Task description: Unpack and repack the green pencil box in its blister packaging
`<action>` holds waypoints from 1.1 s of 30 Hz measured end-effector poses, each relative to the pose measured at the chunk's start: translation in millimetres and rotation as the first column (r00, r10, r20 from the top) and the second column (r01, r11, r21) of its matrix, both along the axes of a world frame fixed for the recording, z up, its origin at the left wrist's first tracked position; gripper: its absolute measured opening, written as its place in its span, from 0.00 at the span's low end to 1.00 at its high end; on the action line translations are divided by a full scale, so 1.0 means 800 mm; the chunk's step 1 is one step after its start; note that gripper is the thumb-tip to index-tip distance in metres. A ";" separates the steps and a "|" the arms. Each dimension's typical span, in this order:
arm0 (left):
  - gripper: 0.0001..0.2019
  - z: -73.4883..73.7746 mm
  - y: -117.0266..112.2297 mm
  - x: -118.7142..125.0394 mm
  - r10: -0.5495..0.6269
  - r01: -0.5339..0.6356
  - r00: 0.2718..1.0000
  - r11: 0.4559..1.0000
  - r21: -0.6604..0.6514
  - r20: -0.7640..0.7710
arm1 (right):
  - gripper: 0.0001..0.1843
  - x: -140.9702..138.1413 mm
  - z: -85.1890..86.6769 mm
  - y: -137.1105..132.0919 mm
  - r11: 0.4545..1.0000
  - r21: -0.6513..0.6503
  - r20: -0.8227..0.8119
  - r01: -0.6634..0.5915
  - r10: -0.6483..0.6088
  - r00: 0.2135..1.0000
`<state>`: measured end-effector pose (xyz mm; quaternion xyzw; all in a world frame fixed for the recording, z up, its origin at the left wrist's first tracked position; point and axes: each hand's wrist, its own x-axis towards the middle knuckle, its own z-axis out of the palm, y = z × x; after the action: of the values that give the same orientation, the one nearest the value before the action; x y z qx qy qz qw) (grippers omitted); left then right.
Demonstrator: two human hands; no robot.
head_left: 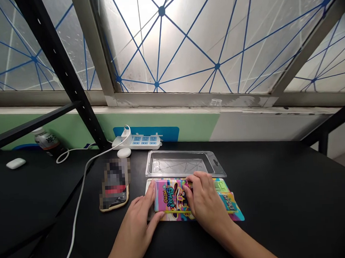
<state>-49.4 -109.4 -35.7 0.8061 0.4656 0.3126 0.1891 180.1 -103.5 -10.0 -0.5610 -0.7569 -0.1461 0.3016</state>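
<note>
A flat pink printed box point(170, 196) with cartoon lettering lies on a brightly coloured backing card point(237, 215) on the black desk. At its left end, my left hand point(139, 217) grips it, index finger at the far corner and thumb at the near one. My right hand point(207, 202) lies across the middle, fingers curled over the far side and thumb on top, covering part of the print. Green and blue printed parts show to the right of that hand. Just behind the card rests a clear plastic blister tray point(179, 175).
A phone point(113, 186) lies left of the hands, with a white cable point(82, 191) running past it from a power strip point(144, 142). A white case point(124, 152), a bottle point(48, 142) and a white mouse-like object point(16, 163) are farther back. Black metal posts point(62, 69) frame the desk.
</note>
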 end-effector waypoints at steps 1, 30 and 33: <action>0.34 0.001 0.001 0.000 0.000 0.000 1.000 1.000 -0.006 -0.009 | 0.05 0.001 0.000 0.001 1.000 0.026 -0.004 0.000 0.000 1.000; 0.23 0.008 0.000 -0.006 0.058 -0.063 0.998 0.981 -0.184 -0.030 | 0.43 0.183 -0.032 -0.098 0.836 -0.547 -0.285 -0.048 -0.132 0.949; 0.23 0.006 0.000 -0.005 0.066 -0.067 0.998 0.974 -0.215 -0.010 | 0.38 0.185 -0.032 -0.102 0.830 -0.556 -0.312 -0.033 -0.172 0.935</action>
<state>-53.4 -109.1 -30.7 0.7653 0.5235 0.2656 0.2641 327.8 -185.1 -35.6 -0.6685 -0.6796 0.1694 0.2501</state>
